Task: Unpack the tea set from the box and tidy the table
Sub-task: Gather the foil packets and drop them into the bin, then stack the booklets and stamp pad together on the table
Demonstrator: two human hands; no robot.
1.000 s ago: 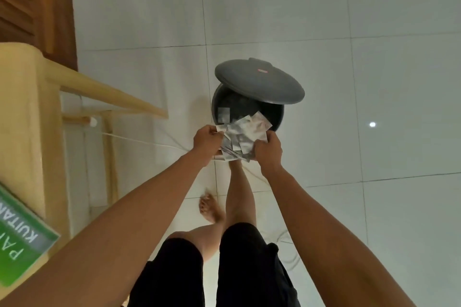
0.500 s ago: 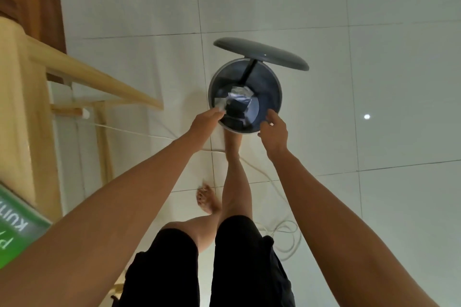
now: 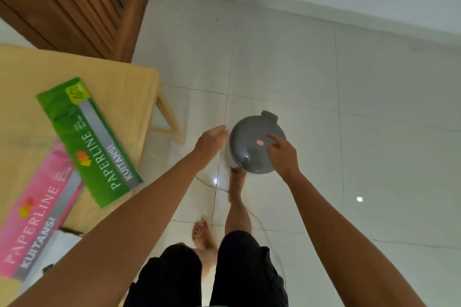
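Hovering over the closed bin (image 3: 252,154), both the left hand (image 3: 211,138) and right hand (image 3: 283,154) hold nothing, fingers loose.

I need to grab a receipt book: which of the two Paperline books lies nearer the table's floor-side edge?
The green Paperline Kuitansi book; its lower corner reaches the yellow table's edge, while the pink Paperline book lies farther in.

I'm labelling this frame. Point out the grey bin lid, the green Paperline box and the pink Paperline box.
grey bin lid (image 3: 252,143), head view, on the lid's domed top.
green Paperline box (image 3: 87,139), head view, middle of its printed face.
pink Paperline box (image 3: 37,212), head view, middle of its printed face.
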